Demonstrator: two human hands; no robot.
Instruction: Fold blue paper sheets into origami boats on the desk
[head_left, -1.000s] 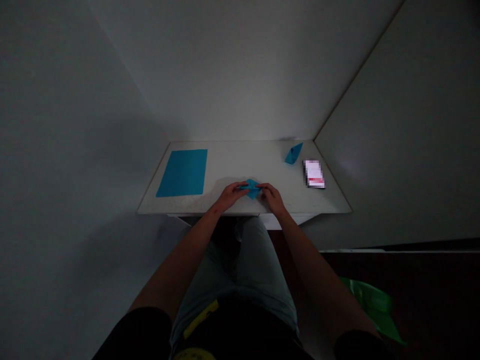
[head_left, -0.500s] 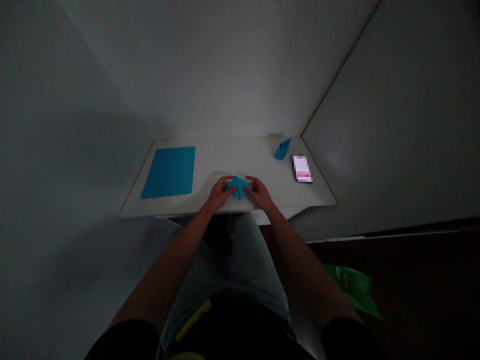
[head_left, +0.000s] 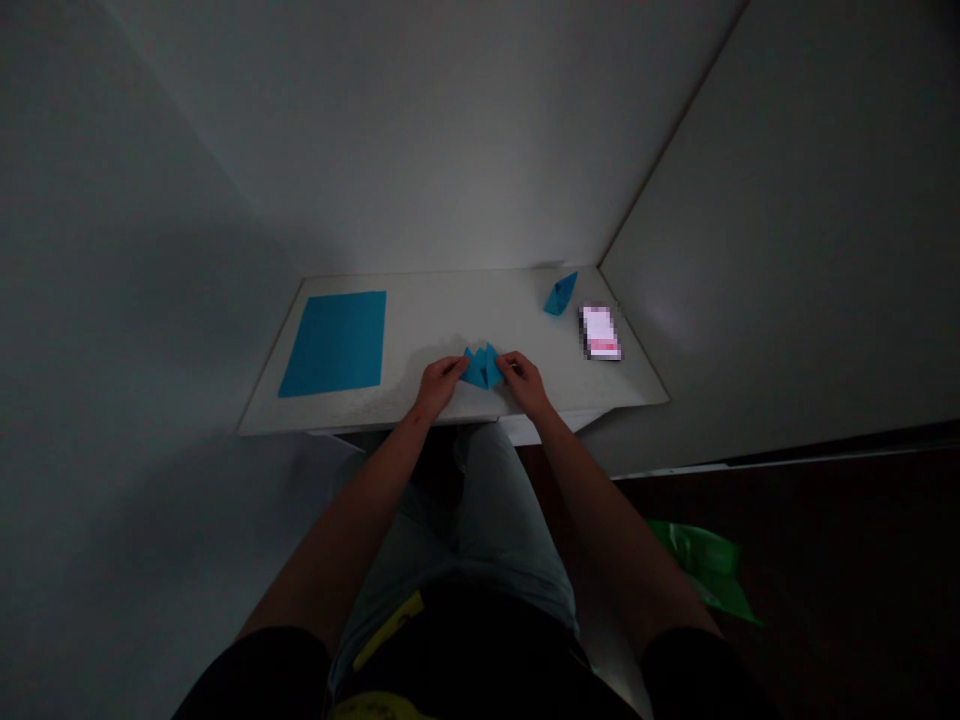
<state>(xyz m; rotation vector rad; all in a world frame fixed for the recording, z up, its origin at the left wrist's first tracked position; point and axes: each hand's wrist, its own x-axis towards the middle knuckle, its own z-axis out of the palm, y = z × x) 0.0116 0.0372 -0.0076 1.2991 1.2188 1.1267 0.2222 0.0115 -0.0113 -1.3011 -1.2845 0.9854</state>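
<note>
Between my hands, over the front part of the white table [head_left: 442, 310], is a piece of folded blue paper [head_left: 481, 368] with pointed flaps standing up and a gap at its middle. My left hand [head_left: 441, 384] pinches its left corner between thumb and fingers. On the opposite side, my right hand [head_left: 523, 380] pinches the right corner. The fingertips partly hide both ends of the paper.
A flat blue sheet [head_left: 334, 343] lies at the table's left. Toward the back right stands a folded blue paper boat [head_left: 561, 294], with a phone [head_left: 600, 332] just right of it. Walls border the table. A green plastic item [head_left: 705, 565] lies low on the right.
The folded paper has gone from a closed diamond to a shape with its flaps spread apart. My fingers have shifted from its face to its left and right corners.
</note>
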